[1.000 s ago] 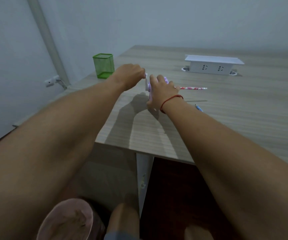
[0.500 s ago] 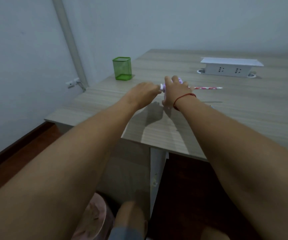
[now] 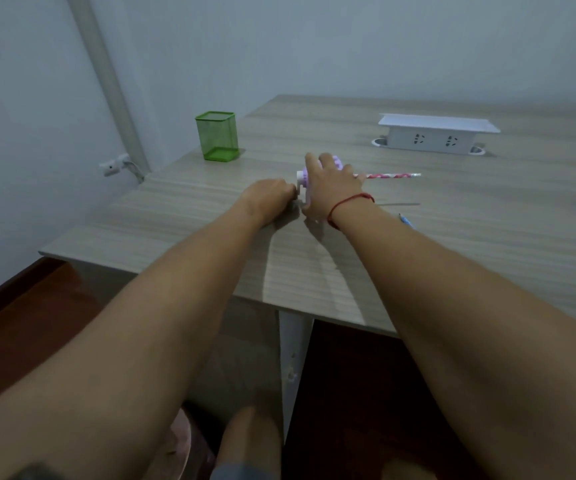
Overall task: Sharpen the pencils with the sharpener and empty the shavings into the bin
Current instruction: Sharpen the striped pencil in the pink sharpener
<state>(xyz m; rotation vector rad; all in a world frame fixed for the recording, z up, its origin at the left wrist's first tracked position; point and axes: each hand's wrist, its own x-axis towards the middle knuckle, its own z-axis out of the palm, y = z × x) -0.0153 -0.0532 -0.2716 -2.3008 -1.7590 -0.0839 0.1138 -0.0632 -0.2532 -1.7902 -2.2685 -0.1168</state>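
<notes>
step: cranking | sharpener (image 3: 337, 163) on the surface (image 3: 452, 244), striped pencil (image 3: 388, 175) jutting from its right side | right hand (image 3: 331, 190) fingers wrap its body | left hand (image 3: 268, 196) fingers curled, apparently round the crank (image 3: 300, 183) | the person should press the body down, turn evenly

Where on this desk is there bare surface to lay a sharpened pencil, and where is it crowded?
Bare desk runs from the green holder down to the left hand, and again between the socket box and the striped pencil. Crowded: the sharpener with both hands on it, and the blue pencil beside the right hand.
</notes>
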